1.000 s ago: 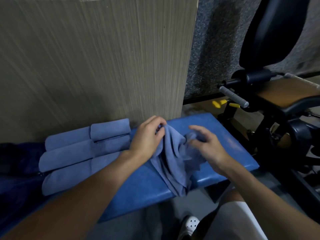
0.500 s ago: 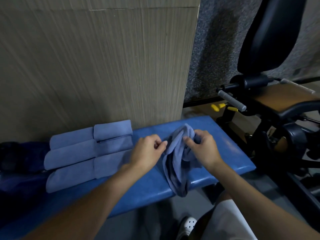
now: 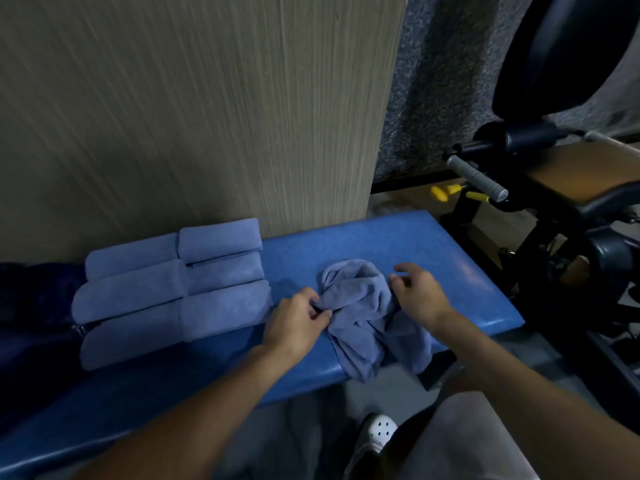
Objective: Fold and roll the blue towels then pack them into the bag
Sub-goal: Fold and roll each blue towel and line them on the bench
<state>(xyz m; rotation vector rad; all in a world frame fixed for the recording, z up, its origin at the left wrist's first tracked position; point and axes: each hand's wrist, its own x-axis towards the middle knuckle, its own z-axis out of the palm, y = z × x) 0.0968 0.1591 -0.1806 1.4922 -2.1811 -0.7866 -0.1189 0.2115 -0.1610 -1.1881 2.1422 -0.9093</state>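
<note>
A crumpled blue towel (image 3: 360, 306) lies bunched on the blue padded bench (image 3: 450, 258), part of it hanging over the front edge. My left hand (image 3: 298, 320) pinches the towel's left edge. My right hand (image 3: 415, 292) hovers at the towel's right side with fingers spread, holding nothing. Several rolled blue towels (image 3: 173, 289) lie in rows at the left of the bench, against the wall. A dark blue bag (image 3: 31, 306) sits at the far left, mostly in shadow.
A wood-grain wall panel (image 3: 207, 116) stands right behind the bench. Black gym equipment with a grey handle (image 3: 478, 178) and a dark seat back (image 3: 561, 57) crowds the right side. My white shoe (image 3: 381, 431) is on the floor below the bench.
The towel has dropped from a lifted bunch into a heap on the bench. My right hand let go of it and opened; my left hand moved down and left, still pinching the edge.
</note>
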